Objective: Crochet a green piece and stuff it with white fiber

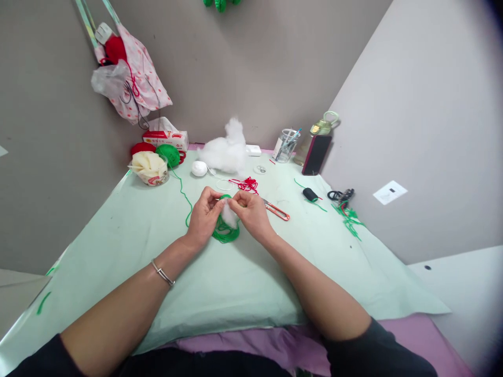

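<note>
My left hand (205,215) is closed on a small green yarn piece (225,197), of which only the top edge shows between my hands. The fingers of my right hand (251,213) pinch a tuft of white stuffing (229,215) against that piece. Just below, loops of green yarn (226,235) lie on the table cover. From the green yarn ball (168,155) at the back left, a strand runs to my left hand. Beside my right hand lie orange-handled thread snips (278,210), and behind it a red yarn tangle (248,185).
A heap of white stuffing (223,152) and a white yarn ball (199,168) sit at the back. To the left stand a tub (151,170) and a tissue box (167,139). A glass jar (286,146), a phone (316,154) and a black thread spool (310,195) are on the right.
</note>
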`<state>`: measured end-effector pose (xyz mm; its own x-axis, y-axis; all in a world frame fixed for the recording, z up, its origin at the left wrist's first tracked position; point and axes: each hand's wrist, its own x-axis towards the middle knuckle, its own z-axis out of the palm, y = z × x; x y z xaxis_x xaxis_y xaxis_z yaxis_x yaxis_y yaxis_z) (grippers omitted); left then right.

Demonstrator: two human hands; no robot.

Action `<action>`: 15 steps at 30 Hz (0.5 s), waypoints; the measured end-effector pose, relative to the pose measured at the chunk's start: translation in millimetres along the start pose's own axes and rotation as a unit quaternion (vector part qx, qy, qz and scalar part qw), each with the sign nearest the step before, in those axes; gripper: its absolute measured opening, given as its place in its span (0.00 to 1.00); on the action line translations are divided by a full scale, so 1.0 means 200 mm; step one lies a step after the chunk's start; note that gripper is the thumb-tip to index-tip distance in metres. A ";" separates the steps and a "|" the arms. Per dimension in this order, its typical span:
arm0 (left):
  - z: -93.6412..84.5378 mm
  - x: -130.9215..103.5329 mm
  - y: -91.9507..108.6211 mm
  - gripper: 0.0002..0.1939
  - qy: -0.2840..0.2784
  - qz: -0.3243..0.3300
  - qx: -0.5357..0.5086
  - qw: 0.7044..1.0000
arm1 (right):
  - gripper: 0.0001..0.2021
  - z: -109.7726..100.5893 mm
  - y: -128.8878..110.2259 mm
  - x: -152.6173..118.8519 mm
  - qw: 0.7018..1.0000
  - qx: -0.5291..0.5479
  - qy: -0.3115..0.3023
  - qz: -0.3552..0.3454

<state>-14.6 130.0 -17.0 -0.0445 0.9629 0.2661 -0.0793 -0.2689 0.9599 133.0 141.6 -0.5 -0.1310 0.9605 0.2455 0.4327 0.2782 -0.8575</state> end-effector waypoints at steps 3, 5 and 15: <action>0.01 0.00 0.00 0.12 -0.030 -0.015 -0.016 0.999 | 0.14 -0.02 0.01 0.01 1.000 -0.012 0.015 0.000; 0.01 0.01 0.00 0.15 -0.040 -0.026 -0.024 0.999 | 0.14 -0.04 0.00 0.01 1.000 -0.021 0.010 -0.008; -0.01 0.02 0.00 0.10 0.004 -0.038 0.019 0.999 | 0.10 -0.03 -0.09 -0.07 0.992 -0.077 -0.070 -0.075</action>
<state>-17.2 134.1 -16.9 -0.0486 0.9803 0.1917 -0.0451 -0.1938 0.9800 132.4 122.8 14.4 -0.3216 0.9014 0.2900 0.5292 0.4250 -0.7343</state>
